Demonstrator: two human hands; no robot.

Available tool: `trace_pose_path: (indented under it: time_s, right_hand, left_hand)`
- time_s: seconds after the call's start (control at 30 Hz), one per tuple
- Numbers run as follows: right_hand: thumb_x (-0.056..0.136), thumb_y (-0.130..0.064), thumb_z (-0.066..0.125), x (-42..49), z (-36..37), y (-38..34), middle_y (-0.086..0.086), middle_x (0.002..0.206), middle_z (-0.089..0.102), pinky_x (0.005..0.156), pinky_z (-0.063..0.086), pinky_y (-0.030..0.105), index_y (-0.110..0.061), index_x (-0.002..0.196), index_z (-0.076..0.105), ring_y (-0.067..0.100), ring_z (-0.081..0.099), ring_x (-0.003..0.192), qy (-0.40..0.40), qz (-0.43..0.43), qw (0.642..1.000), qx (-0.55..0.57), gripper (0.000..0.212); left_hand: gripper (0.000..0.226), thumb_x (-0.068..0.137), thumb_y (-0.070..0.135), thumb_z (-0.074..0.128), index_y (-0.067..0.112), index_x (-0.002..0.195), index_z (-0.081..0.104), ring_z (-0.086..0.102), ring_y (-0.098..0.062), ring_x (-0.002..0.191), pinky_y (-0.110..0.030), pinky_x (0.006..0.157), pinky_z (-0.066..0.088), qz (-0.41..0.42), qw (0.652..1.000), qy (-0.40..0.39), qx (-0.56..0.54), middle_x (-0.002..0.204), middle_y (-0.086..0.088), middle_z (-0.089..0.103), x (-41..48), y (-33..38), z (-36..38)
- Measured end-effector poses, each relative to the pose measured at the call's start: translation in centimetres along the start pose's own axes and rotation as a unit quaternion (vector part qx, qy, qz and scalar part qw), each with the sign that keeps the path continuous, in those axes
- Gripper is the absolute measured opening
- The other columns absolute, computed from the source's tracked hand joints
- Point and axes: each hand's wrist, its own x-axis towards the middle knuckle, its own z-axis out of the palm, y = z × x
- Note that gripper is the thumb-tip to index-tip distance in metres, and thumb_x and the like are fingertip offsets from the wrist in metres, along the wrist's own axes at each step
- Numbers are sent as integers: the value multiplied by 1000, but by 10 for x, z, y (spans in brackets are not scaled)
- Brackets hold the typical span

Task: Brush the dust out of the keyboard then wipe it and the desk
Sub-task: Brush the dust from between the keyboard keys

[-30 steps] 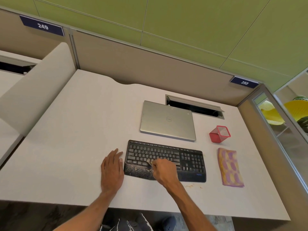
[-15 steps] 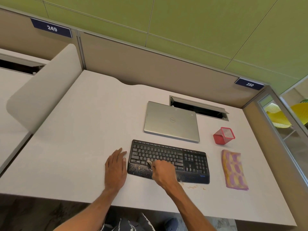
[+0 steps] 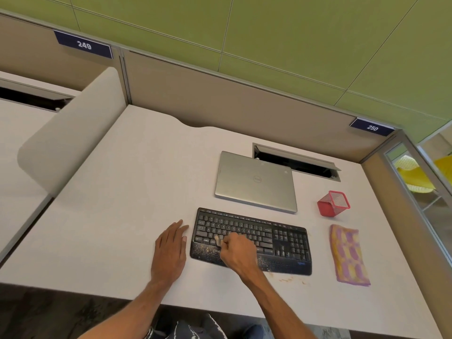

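Keyboard (image 3: pixel 281 237), dusty, near front edge of the desk (image 3: pixel 122 192), Dell laptop (image 3: pixel 255 181) behind, wall tags 249 (image 3: pixel 84 45) and 250 (image 3: pixel 372 128), right hand (image 3: pixel 238 252) curled round a brush (image 3: pixel 216 239) on the keys, left hand (image 3: pixel 170 248) flat beside its left end

249 on the dark blue rectangular plate (image 3: pixel 84 45) top left, 250 on a 2nd dark blue plate (image 3: pixel 372 127) on the right, Dell logo on closed silver laptop (image 3: pixel 255 181) lid.

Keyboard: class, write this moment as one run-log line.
step: dust brushing | right hand: grips brush on keyboard | left hand: flat on desk | cloth: lying right of keyboard
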Motion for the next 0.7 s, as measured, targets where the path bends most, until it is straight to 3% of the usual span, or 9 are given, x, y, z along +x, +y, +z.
trace_pose_path:
  time_s: [0.1, 0.23, 0.33, 0.43, 0.53, 0.63, 0.7]
  right_hand:
    - [96, -26, 61, 2, -5, 0, -9, 66, 68, 53, 48, 22, -19, 86, 77, 3, 52, 49, -23, 7, 1000, 10, 20]
    - [100, -25, 60, 9, -13, 0, -11, 74, 72, 47, 36, 17, -23, 92, 77, 1, 47, 46, 13, 19, 999, 34, 19]
    - [100, -26, 60, 8, -8, -1, -11, 71, 69, 48, 42, 19, -21, 95, 78, 2, 50, 48, -3, 17, 1000, 16, 19]
    - [97, -28, 61, 6, -4, -2, -6, 69, 71, 59, 57, 26, -18, 87, 77, 7, 58, 53, -34, 11, 999, 0, 21]
    - [95, -28, 61, 7, -7, -1, -5, 74, 76, 60, 58, 26, -16, 83, 76, 7, 58, 52, -46, 1, 999, 1, 23]
    - [99, -26, 58, 10, -11, 2, -7, 73, 74, 46, 44, 20, -21, 92, 77, 4, 51, 48, -6, 13, 1000, 16, 22]
    - [101, -29, 58, 10, -9, 3, -7, 73, 72, 46, 42, 20, -22, 97, 77, 4, 51, 49, -1, 9, 1000, 15, 21]
  left_hand:
    - [45, 116, 33, 33, 28, 153, 58, 41, -14, 156, -36, 128, 31, -3, 1000, 3, 0, 165, 8, 48, 0, 1, 0]
    - [43, 115, 31, 35, 29, 150, 59, 43, -13, 154, -37, 126, 33, -7, 1000, 4, 2, 163, 9, 50, 1, 3, -1]
    - [43, 115, 31, 35, 29, 150, 59, 43, -13, 154, -37, 126, 33, -11, 1000, 3, 2, 163, 10, 50, 1, 4, -1]
    - [43, 115, 31, 35, 29, 149, 60, 44, -14, 154, -38, 125, 34, -13, 1000, 3, 2, 163, 10, 51, 2, 5, -1]
    - [43, 115, 32, 34, 28, 149, 60, 44, -14, 154, -38, 125, 34, -14, 1000, 1, 4, 162, 9, 51, 2, 5, -1]
    - [43, 115, 32, 34, 29, 150, 59, 44, -14, 154, -38, 125, 35, -11, 1000, -1, 7, 163, 9, 51, 2, 4, -1]
    - [42, 115, 31, 34, 29, 149, 59, 44, -15, 154, -39, 125, 36, -11, 1000, 0, 6, 162, 9, 51, 2, 5, -2]
